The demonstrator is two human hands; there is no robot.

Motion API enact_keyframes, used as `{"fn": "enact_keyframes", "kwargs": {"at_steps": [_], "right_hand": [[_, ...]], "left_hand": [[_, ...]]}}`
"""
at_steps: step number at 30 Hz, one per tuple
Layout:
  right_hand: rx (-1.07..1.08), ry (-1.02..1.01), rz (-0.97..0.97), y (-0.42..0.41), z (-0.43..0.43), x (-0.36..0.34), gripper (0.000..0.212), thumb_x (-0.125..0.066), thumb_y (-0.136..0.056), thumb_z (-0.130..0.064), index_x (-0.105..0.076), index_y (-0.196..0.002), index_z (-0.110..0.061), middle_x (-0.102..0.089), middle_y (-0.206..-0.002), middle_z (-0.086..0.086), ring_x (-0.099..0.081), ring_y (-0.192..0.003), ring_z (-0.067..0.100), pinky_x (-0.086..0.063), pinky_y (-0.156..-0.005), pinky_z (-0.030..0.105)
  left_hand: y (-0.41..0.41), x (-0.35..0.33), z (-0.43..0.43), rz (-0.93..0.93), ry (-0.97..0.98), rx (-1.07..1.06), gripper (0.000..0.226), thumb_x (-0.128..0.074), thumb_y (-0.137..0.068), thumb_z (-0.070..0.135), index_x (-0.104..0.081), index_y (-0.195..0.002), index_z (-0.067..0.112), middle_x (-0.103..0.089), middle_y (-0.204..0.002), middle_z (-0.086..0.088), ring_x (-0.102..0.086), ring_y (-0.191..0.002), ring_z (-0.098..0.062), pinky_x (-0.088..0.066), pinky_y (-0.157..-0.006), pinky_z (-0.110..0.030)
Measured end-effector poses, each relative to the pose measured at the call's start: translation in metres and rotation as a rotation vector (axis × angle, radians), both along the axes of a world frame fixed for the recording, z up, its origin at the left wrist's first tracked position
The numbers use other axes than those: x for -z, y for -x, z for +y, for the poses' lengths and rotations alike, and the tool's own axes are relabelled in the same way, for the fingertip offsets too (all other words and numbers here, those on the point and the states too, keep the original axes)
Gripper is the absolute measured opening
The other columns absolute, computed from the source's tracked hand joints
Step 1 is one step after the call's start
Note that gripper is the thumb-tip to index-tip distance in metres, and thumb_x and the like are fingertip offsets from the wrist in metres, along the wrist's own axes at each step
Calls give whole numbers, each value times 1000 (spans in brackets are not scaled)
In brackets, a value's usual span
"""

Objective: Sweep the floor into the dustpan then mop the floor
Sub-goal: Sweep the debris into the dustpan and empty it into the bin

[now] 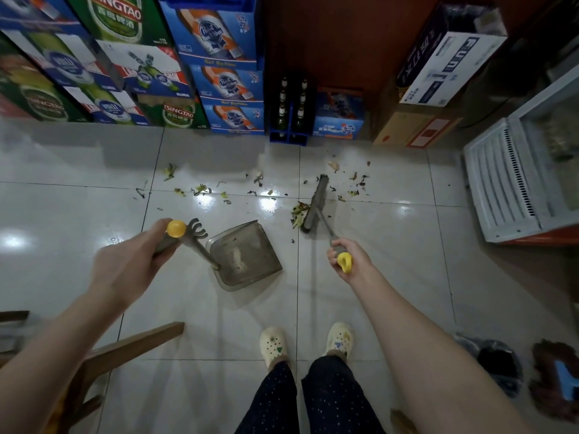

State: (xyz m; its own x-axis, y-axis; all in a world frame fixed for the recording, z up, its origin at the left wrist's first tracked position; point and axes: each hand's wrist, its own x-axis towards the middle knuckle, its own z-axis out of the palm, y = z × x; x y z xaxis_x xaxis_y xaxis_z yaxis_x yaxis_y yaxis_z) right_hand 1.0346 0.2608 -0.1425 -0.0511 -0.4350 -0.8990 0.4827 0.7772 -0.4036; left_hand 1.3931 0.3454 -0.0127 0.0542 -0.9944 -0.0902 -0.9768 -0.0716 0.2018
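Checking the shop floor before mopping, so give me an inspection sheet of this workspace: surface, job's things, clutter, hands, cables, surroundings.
Surface: glossy pale tile floor, not yet swept, with glare spots.
Job's things: dustpan resting on the floor; broom with its head against a small scrap pile; mop lying at lower right.
Clutter: leafy scraps scattered over the tiles beyond the dustpan.
Hands: left hand grips the dustpan's long handle; right hand grips the broom's handle.
Cables: nothing seen.
Surroundings: stacked beer cartons, bottle crate, white cooler, wooden frame at lower left.
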Motion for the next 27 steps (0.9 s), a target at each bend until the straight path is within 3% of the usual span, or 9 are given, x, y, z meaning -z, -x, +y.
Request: {"fn": "enact_keyframes", "kwargs": {"at_steps": [5,11,16,19,21,24,27], "right_hand": [[-117,-22,127,37,-5,-11,3,-51,-84,0,-50,-85,-4,-42,-62,9,-44,-30,11,-34,-29,17],[-168,-2,308,75,-24,-22,7,-55,-78,5,-51,-76,1,-45,-57,14,-43,-31,18,-34,-32,17],[-191,50,387,117,-53,-32,15,-55,-79,8,-50,-67,1,-43,-55,13,-42,-34,19,-32,-32,16],[-218,69,412,148,-78,-34,15,-54,-79,8,-49,-68,0,-42,-56,12,-42,-38,20,-30,-30,17],[-246,75,434,170,-97,-32,15,-55,-78,9,-49,-68,-1,-41,-56,11,-42,-31,19,-30,-30,17],[-317,80,491,205,-130,-25,16,-56,-76,10,-49,-69,-2,-42,-54,12,-41,-28,17,-32,-33,16],[-414,77,564,235,-165,-13,14,-58,-73,8,-51,-71,-4,-47,-55,13,-44,-42,21,-34,-37,20]], "left_hand": [[10,-5,-15,-8,0,-13,29,-57,-89,33,-45,-114,25,-66,-76,-3,-60,-56,-32,-27,-46,-22],[39,-15,-43,-11,24,-7,25,-54,-90,35,-41,-109,26,-63,-71,-2,-38,-48,-20,-28,-45,-22],[81,-22,-75,-31,31,-20,25,-54,-90,38,-46,-110,24,-65,-75,-4,-57,-54,-31,-29,-47,-24],[116,-26,-98,0,56,-43,24,-55,-90,36,-40,-107,28,-57,-66,-2,-44,-50,-25,-29,-48,-25],[138,-25,-117,5,52,-51,24,-54,-90,37,-37,-105,29,-47,-62,2,-37,-51,-22,-29,-48,-26],[169,-20,-151,5,37,-39,23,-52,-91,39,-36,-103,28,-60,-67,-8,-53,-53,-33,-31,-48,-28],[198,-10,-181,11,31,-46,23,-52,-92,37,-40,-107,25,-66,-78,-12,-62,-65,-40,-31,-49,-30]]}}
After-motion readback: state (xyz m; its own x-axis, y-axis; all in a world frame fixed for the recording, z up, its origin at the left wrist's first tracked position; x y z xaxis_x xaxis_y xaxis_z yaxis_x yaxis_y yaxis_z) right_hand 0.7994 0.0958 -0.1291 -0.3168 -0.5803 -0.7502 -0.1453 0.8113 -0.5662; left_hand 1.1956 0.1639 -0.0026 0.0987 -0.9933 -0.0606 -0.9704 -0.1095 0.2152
